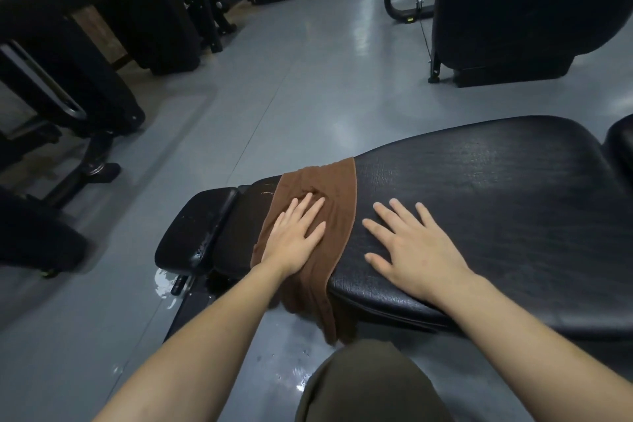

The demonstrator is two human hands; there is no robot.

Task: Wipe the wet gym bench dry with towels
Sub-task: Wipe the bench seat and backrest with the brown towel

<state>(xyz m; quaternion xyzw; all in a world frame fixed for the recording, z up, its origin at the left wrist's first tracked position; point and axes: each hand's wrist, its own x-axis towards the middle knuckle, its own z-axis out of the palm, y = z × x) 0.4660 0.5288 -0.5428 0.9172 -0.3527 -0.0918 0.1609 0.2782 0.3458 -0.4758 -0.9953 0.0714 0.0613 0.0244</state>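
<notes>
Wiping looked only partly done: the left hand (294, 238) pressed flat-fingered on the brown towel (317, 226) draped across the table (496, 202) near its left end, the right hand (416, 255) lay flat beside it, and droplets remained on the end pad (197, 228).

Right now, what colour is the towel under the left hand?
Plain brown towel, draped across the black padded bench; seen in the head view.

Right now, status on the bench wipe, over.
Left hand flat, pressing brown towel across bench. Right hand flat on bare pad. Water on floor below; nothing blocking.
</notes>
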